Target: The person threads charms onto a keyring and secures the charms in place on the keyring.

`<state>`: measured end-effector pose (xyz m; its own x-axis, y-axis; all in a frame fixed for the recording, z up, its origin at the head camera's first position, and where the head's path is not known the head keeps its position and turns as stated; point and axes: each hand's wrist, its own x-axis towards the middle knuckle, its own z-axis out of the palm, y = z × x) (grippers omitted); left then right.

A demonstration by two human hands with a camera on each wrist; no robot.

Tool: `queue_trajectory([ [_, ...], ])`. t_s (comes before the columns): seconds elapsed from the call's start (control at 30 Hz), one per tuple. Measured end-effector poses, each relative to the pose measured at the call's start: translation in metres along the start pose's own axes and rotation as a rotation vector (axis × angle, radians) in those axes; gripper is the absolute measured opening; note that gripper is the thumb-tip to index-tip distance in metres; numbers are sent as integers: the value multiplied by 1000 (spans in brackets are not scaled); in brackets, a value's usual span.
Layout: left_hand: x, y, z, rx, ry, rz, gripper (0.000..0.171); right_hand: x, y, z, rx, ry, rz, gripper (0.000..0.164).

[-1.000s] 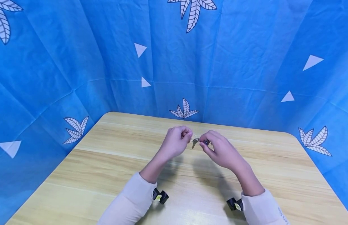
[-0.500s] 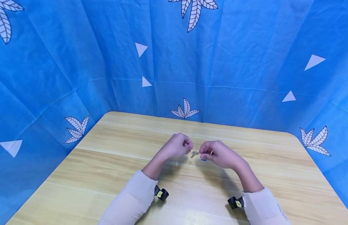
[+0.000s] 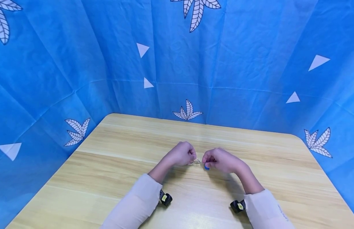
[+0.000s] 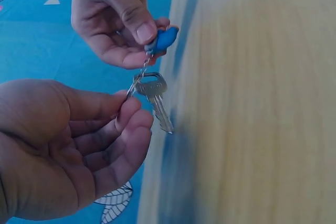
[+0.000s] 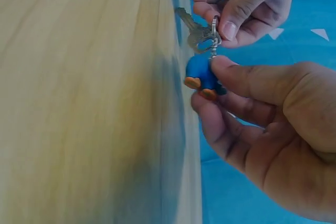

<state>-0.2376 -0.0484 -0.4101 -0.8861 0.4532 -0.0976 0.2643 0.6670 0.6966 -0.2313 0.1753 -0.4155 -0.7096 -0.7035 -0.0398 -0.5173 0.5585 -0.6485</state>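
Observation:
A silver key (image 4: 157,103) hangs from a metal split ring (image 4: 131,88), which my left hand (image 4: 79,140) pinches between thumb and forefinger. A short chain (image 4: 145,65) joins that ring to a small blue figure charm (image 5: 199,72) with orange feet. My right hand (image 5: 273,114) grips the charm between its thumb and fingers. In the head view my left hand (image 3: 181,154) and right hand (image 3: 221,160) are close together over the middle of the table, the key ring between them and a bit of the blue charm (image 3: 207,167) showing below the right fingers.
The wooden table (image 3: 108,178) spreads around both hands. A blue curtain (image 3: 237,63) with white leaves and triangles stands along its back and sides. Black wrist cameras (image 3: 166,199) sit at both cuffs of the light sleeves.
Both hands have come down the head view, nearer the person, with the key and charm. The blue charm now shows under the right fingers. Both hands keep their hold.

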Motion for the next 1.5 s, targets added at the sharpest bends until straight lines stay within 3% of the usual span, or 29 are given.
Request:
queue_trajectory([
  [0.2, 3, -7, 5, 43, -17, 6, 17, 1, 1, 3, 40, -37, 23, 10],
  [0.63, 6, -15, 10, 128, 11, 36, 18, 2, 0, 7, 23, -12, 27, 11],
  [0.9, 7, -14, 10, 146, 19, 13, 20, 0, -2, 7, -2, -1, 34, 14],
  [1.27, 9, -9, 7, 135, 37, 20, 18, -5, -12, -1, -147, 56, 105, 14],
  [1.4, 12, -8, 6, 192, 128, 65, 17, -5, -13, -1, -306, 172, 167, 30],
  [1.5, 13, -9, 5, 310, 220, 100, 22, -4, -13, -1, -449, 276, 205, 41],
])
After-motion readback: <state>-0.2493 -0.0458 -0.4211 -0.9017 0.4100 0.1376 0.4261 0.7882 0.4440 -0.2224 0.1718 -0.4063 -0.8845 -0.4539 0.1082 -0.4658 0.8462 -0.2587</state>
